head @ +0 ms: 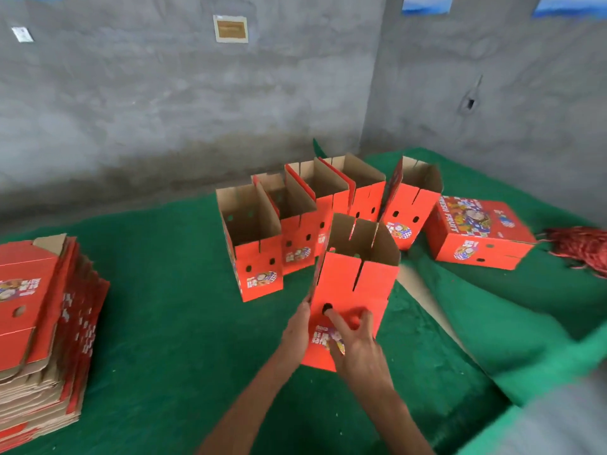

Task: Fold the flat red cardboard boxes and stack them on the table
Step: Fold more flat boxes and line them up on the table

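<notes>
While L hand [295, 330] grips its side, R hand [356, 343] presses spread fingers on upright box [353, 280].

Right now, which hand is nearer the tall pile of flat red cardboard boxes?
Left. The left hand holds the open red box's side facing the flat-box pile; the right hand lies on its front, farther away.
</notes>
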Action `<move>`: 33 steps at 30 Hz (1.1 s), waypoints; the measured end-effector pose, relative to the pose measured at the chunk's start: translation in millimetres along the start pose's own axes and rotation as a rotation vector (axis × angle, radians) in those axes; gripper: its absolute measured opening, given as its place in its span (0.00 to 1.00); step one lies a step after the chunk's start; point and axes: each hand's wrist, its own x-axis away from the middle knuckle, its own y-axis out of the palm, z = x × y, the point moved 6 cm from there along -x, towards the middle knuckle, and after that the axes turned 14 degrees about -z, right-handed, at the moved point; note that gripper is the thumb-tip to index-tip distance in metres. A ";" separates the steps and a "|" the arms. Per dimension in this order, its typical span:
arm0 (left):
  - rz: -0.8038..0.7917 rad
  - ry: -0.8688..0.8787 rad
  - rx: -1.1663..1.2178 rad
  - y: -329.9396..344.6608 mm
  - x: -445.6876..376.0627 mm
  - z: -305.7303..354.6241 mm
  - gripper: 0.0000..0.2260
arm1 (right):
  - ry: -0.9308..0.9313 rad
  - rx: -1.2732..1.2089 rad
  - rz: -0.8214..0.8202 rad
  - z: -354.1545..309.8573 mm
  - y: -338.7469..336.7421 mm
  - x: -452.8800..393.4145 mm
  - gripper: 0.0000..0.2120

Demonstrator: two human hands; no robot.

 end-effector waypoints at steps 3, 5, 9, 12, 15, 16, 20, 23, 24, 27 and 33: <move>-0.073 -0.067 -0.020 33.5 -30.7 1.2 0.18 | 0.091 -0.035 -0.048 48.1 12.6 -6.5 0.32; -0.163 -0.065 0.092 59.8 -50.5 -0.4 0.15 | 0.157 -0.015 -0.062 73.8 16.2 -14.5 0.33; -0.225 -0.037 0.168 98.6 -92.7 -1.4 0.17 | 0.265 -0.030 -0.102 123.0 23.3 -34.4 0.33; -0.265 -0.057 0.180 120.6 -130.5 -2.7 0.26 | 0.331 -0.046 -0.150 154.9 26.0 -50.5 0.33; -0.288 -0.068 0.174 137.1 -169.5 -2.1 0.28 | 0.339 -0.081 -0.166 180.0 19.7 -71.2 0.34; -0.289 -0.078 0.165 140.8 -180.6 -2.2 0.28 | 0.329 -0.101 -0.163 187.5 15.8 -79.1 0.34; -0.238 -0.101 0.144 149.4 -211.9 12.3 0.28 | 0.274 -0.128 -0.153 209.6 4.0 -104.2 0.33; -0.174 -0.134 0.179 145.5 -218.2 13.5 0.27 | 0.226 -0.105 -0.131 210.6 4.3 -110.9 0.32; -0.157 -0.143 0.198 144.0 -217.0 10.9 0.28 | 0.219 -0.097 -0.104 209.0 3.7 -111.9 0.30; -0.086 -0.127 0.297 137.1 -210.8 1.4 0.28 | 0.198 -0.084 -0.036 199.2 3.5 -116.4 0.25; 0.002 0.034 0.376 119.6 -192.6 -3.5 0.31 | 0.088 -0.196 -0.053 178.9 13.1 -128.8 0.19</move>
